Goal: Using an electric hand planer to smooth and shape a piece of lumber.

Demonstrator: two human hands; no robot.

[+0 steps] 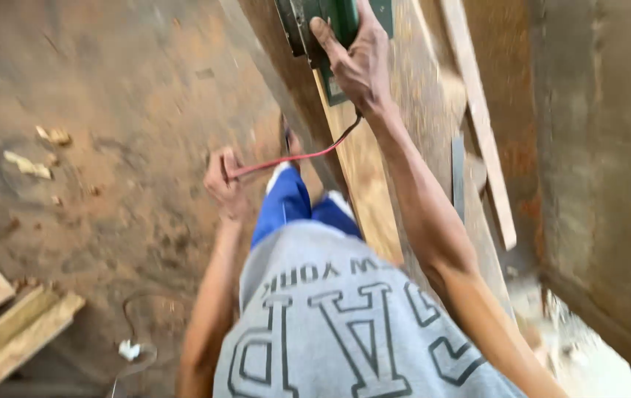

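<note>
My right hand (360, 63) is wrapped over the top of a green power tool (323, 26), fingers curled on its housing, arm stretched out ahead of me. The tool sits on the far end of a light wooden board (363, 184) that lies lengthwise on the bench (426, 96); the tool's upper part runs out of view at the top. My left hand (223, 184) is closed round the red cord (293, 156), which runs taut from that fist up to the tool, passing under my right wrist. Left hand hangs off the bench, over the dirt floor (109, 110). A narrow wooden strip (481, 121) lies on the bench, right of the board, apart from it. Wood scraps (32, 163) lie on the floor far left; stacked planks (13, 332) at lower left, a thin wire (133, 324) beside them. Picture is motion-blurred, so the tool's type is unclear.
</note>
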